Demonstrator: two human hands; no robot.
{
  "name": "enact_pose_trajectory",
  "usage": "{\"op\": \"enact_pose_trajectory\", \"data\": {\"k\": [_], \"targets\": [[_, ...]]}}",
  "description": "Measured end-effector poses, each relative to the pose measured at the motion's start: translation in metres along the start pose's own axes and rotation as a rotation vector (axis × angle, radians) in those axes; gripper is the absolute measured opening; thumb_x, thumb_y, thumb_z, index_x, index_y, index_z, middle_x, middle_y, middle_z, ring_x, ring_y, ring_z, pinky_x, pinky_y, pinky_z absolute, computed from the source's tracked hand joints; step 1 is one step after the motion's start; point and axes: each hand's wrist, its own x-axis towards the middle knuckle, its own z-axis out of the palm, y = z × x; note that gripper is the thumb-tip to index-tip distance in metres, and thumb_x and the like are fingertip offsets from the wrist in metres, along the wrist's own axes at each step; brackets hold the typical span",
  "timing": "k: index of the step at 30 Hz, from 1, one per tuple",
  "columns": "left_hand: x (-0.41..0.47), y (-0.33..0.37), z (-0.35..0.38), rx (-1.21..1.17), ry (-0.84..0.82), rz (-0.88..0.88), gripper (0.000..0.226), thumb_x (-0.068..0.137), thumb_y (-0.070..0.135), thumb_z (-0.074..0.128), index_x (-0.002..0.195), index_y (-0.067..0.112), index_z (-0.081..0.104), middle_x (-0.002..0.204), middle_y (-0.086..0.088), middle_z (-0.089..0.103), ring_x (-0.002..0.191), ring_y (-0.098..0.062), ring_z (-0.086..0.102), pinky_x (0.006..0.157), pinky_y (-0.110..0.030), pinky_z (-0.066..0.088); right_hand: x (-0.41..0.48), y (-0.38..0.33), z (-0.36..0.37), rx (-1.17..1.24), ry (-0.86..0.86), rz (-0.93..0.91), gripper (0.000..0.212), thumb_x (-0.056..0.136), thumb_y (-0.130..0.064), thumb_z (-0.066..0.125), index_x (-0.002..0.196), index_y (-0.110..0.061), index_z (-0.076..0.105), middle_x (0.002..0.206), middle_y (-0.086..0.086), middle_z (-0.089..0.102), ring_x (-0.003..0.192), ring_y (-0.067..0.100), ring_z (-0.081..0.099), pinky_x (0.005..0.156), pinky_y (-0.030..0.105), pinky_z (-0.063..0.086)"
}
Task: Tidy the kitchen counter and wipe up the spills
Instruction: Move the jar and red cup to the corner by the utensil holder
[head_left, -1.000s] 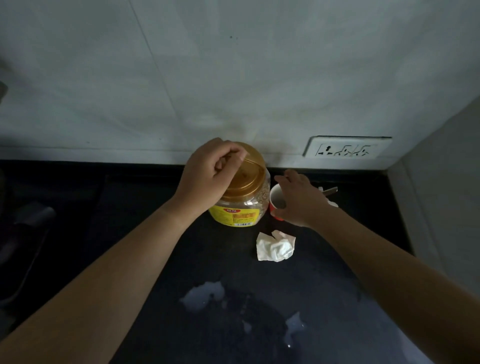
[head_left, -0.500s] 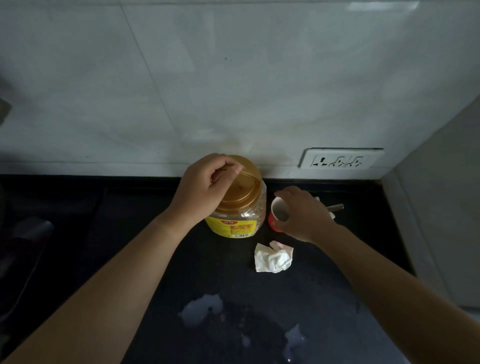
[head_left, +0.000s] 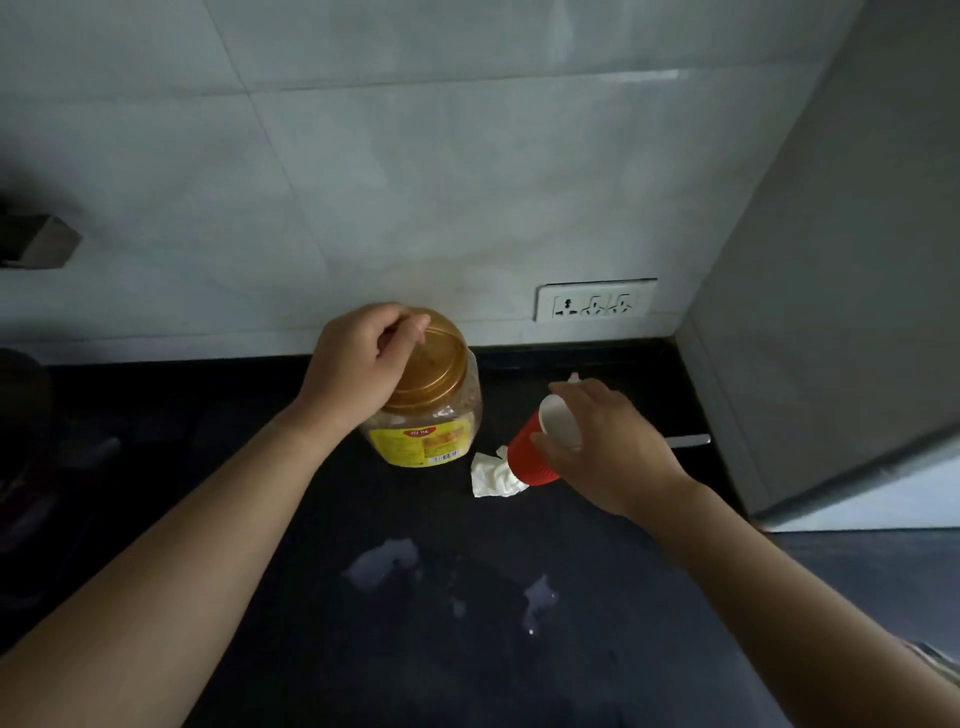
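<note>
A clear plastic jar (head_left: 431, 415) with a gold lid and a yellow label stands on the black counter (head_left: 260, 519) near the wall. My left hand (head_left: 358, 358) grips its lid from the left. My right hand (head_left: 602, 447) holds a red paper cup (head_left: 530, 452), lifted and tilted with its white inside facing up and left. A crumpled white tissue (head_left: 491, 475) lies on the counter just under the cup. Pale spills (head_left: 384, 564) sit on the counter in front of me, a smaller spill patch (head_left: 537, 597) to their right.
A white socket plate (head_left: 595, 301) is on the tiled wall behind. A metal utensil handle (head_left: 688, 440) lies at the right, past my right hand. A grey cabinet side (head_left: 831, 312) closes off the right. Dark shapes sit at the far left.
My right hand has lifted the red cup off the counter and tilted it. My left hand stays on the jar lid. The view has tilted up.
</note>
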Motion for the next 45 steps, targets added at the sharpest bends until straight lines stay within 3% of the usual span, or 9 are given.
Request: {"op": "enact_pose_trajectory", "data": {"k": [4, 13, 18, 25, 33, 36, 40, 43, 45], "targets": [[-0.040, 0.031, -0.026, -0.038, 0.101, 0.000, 0.025, 0.093, 0.031, 0.051, 0.076, 0.018, 0.063, 0.071, 0.014, 0.060, 0.071, 0.008, 0.056, 0.061, -0.003, 0.036, -0.049, -0.004, -0.004, -0.001, 0.024, -0.009, 0.059, 0.083, -0.050, 0.051, 0.134, -0.022, 0.038, 0.135, 0.002, 0.045, 0.118, 0.024, 0.044, 0.090, 0.035, 0.045], [-0.166, 0.076, -0.039, -0.104, 0.151, -0.092, 0.032, 0.090, 0.041, 0.044, 0.073, 0.020, 0.060, 0.068, 0.008, 0.061, 0.074, -0.007, 0.059, 0.061, -0.008, 0.041, -0.143, -0.012, 0.008, 0.012, -0.041, -0.065, 0.063, 0.081, -0.051, 0.054, 0.136, -0.027, 0.036, 0.135, -0.007, 0.043, 0.119, 0.016, 0.042, 0.089, 0.029, 0.044], [-0.214, 0.094, -0.055, -0.118, 0.032, -0.089, 0.026, 0.087, 0.043, 0.046, 0.072, 0.028, 0.060, 0.078, 0.014, 0.063, 0.073, -0.001, 0.060, 0.060, -0.005, 0.040, -0.188, -0.019, 0.014, 0.028, -0.091, -0.104, 0.067, 0.078, -0.057, 0.056, 0.136, -0.033, 0.034, 0.135, -0.013, 0.039, 0.118, 0.010, 0.040, 0.083, 0.020, 0.037], [-0.295, 0.088, -0.075, -0.167, -0.012, -0.172, 0.028, 0.083, 0.049, 0.049, 0.078, 0.029, 0.067, 0.084, 0.018, 0.068, 0.083, 0.000, 0.063, 0.067, -0.006, 0.043, -0.240, -0.048, 0.036, 0.018, -0.124, -0.146, 0.067, 0.076, -0.059, 0.055, 0.134, -0.031, 0.037, 0.134, -0.011, 0.042, 0.116, 0.012, 0.042, 0.084, 0.020, 0.038], [-0.415, 0.073, -0.134, -0.203, 0.055, -0.309, 0.021, 0.083, 0.044, 0.052, 0.076, 0.030, 0.065, 0.083, 0.022, 0.067, 0.083, 0.004, 0.062, 0.065, -0.005, 0.042, -0.335, -0.117, 0.082, 0.012, -0.212, -0.198, 0.069, 0.076, -0.063, 0.051, 0.137, -0.036, 0.031, 0.137, -0.018, 0.037, 0.119, 0.006, 0.039, 0.089, 0.020, 0.041], [-0.481, 0.061, -0.158, -0.211, 0.081, -0.416, 0.021, 0.083, 0.049, 0.051, 0.081, 0.033, 0.064, 0.089, 0.028, 0.065, 0.089, 0.012, 0.058, 0.067, -0.002, 0.041, -0.373, -0.151, 0.106, 0.005, -0.279, -0.187, 0.068, 0.077, -0.058, 0.057, 0.136, -0.037, 0.030, 0.137, -0.017, 0.036, 0.118, 0.005, 0.039, 0.090, 0.021, 0.041], [-0.573, 0.041, -0.183, -0.178, 0.153, -0.588, 0.019, 0.080, 0.054, 0.048, 0.086, 0.039, 0.058, 0.081, 0.027, 0.061, 0.089, 0.023, 0.050, 0.068, 0.001, 0.041, -0.415, -0.201, 0.142, -0.005, -0.394, -0.269, 0.068, 0.075, -0.056, 0.062, 0.134, -0.038, 0.033, 0.136, -0.016, 0.039, 0.114, 0.006, 0.042, 0.092, 0.023, 0.043], [-0.636, 0.031, -0.200, -0.098, 0.179, -0.671, 0.028, 0.078, 0.058, 0.045, 0.092, 0.037, 0.058, 0.083, 0.029, 0.058, 0.091, 0.019, 0.051, 0.066, -0.002, 0.044, -0.437, -0.239, 0.171, -0.011, -0.504, -0.353, 0.067, 0.074, -0.054, 0.065, 0.132, -0.036, 0.035, 0.134, -0.015, 0.042, 0.110, 0.005, 0.042, 0.093, 0.025, 0.042], [-0.671, 0.028, -0.213, -0.053, 0.198, -0.721, 0.037, 0.076, 0.063, 0.038, 0.088, 0.036, 0.058, 0.078, 0.023, 0.060, 0.086, 0.006, 0.057, 0.062, -0.008, 0.046, -0.447, -0.265, 0.191, -0.014, -0.574, -0.419, 0.067, 0.073, -0.055, 0.065, 0.131, -0.035, 0.036, 0.132, -0.014, 0.043, 0.108, 0.005, 0.042, 0.092, 0.026, 0.043]]}}
